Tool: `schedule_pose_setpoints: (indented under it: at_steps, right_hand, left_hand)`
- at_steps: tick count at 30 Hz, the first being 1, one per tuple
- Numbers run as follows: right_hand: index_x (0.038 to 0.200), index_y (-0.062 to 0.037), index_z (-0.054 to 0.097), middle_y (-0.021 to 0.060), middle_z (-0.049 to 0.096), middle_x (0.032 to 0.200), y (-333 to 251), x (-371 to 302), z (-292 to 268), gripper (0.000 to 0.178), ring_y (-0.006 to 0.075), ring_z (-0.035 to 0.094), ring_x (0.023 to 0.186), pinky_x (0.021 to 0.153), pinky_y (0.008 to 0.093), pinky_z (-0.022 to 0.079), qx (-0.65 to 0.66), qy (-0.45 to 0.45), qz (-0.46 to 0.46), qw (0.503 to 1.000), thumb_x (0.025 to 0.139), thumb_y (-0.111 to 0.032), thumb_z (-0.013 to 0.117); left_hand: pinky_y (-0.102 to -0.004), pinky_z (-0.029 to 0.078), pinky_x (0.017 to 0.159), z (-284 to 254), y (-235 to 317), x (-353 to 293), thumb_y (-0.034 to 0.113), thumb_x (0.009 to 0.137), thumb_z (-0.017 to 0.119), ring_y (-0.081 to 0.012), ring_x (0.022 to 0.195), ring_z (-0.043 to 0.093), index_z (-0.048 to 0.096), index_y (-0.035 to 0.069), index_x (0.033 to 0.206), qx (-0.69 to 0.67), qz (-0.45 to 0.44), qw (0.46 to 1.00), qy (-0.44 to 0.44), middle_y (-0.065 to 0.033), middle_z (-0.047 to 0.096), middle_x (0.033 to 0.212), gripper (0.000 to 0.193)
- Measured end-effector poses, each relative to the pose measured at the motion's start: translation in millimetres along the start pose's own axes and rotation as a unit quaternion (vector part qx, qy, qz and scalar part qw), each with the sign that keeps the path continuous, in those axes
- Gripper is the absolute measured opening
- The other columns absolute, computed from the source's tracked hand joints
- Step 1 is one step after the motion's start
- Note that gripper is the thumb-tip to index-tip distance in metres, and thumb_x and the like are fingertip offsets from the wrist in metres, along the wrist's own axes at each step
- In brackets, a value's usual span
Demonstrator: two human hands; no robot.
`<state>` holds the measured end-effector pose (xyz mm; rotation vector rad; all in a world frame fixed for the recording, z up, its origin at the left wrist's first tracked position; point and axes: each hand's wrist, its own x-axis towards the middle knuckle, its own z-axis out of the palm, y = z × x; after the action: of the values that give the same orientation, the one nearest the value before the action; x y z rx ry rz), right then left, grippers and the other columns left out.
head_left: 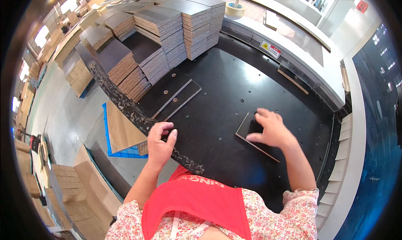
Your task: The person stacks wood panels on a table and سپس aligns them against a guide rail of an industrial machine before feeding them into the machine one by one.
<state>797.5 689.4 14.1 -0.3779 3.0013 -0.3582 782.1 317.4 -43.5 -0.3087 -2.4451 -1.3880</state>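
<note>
Over the black machine table (213, 127), my right hand (274, 129) reaches above a dark panel (246, 128) with pale edges. Its thumb and fingers are spread, and it hides much of that panel. I cannot tell whether the fingertips touch it. My left hand (161, 144) is by the table's worn left edge, its fingers loosely bent and the thumb apart, with nothing in it. Beyond my left hand, another dark panel (184, 98) with light edges lies flat on the table.
Tall stacks of dark-faced particleboard pieces (167, 26) stand at the table's far left. A white machine beam (289, 51) runs along the far side, with a roll of tape (235, 9) on it. Below left are a wood-grain board stack (123, 129) and a blue pallet (125, 153).
</note>
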Motion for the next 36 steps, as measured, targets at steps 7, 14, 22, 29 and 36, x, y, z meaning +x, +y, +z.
schedule_pose_setpoints:
  at_steps: [7,14,22,29,36]
  right_hand:
    - [0.137,-0.0044,0.048,0.0117,0.037,0.153,149,60,2,0.064,0.0264,0.034,0.142,0.112,0.0525,0.029,-0.183,0.162,0.296,0.923,0.088,-0.04,0.067]
    - [0.115,-0.0058,0.061,0.0118,0.051,0.14,200,74,22,0.032,0.0294,0.049,0.128,0.098,0.0496,0.046,-0.119,0.242,0.182,0.945,0.088,-0.024,0.064]
    - [0.1,0.0012,0.063,0.018,0.062,0.122,102,74,26,0.02,0.0353,0.058,0.114,0.097,0.0419,0.047,-0.001,0.257,-0.106,0.961,0.086,-0.013,0.064]
    - [0.108,-0.0009,0.064,0.0159,0.053,0.134,2,15,6,0.042,0.0326,0.052,0.121,0.099,0.0443,0.043,-0.089,0.141,-0.002,0.986,0.086,-0.036,0.068]
    - [0.089,-0.0058,0.071,0.0046,0.056,0.121,17,-55,12,0.027,0.0219,0.061,0.094,0.074,0.0344,0.054,-0.204,0.028,0.139,0.969,0.079,-0.03,0.075]
  left_hand:
    - [-0.0378,0.048,0.083,13,0,6,0.004,0.079,0.07,-0.0297,0.092,0.061,0.066,0.005,0.093,0.097,0.131,0.986,0.022,-0.0116,0.067,0.096,0.014]
    - [-0.0376,0.048,0.081,15,0,8,0.003,0.078,0.07,-0.0292,0.091,0.062,0.066,0.004,0.09,0.118,0.134,0.984,0.027,-0.0111,0.067,0.094,0.013]
    - [-0.0421,0.048,0.089,31,20,25,0.006,0.072,0.076,-0.0334,0.101,0.06,0.066,0.003,0.096,0.109,0.222,0.966,-0.073,-0.0135,0.065,0.106,0.026]
    - [-0.0489,0.033,0.111,105,45,66,0.031,0.077,0.078,-0.0394,0.139,0.034,0.06,0.012,0.128,0.159,0.277,0.931,-0.178,-0.0147,0.041,0.148,0.058]
    - [-0.0492,0.03,0.113,121,40,70,0.023,0.082,0.072,-0.0401,0.14,0.032,0.062,0.014,0.127,0.175,0.239,0.936,-0.192,-0.0139,0.044,0.147,0.047]
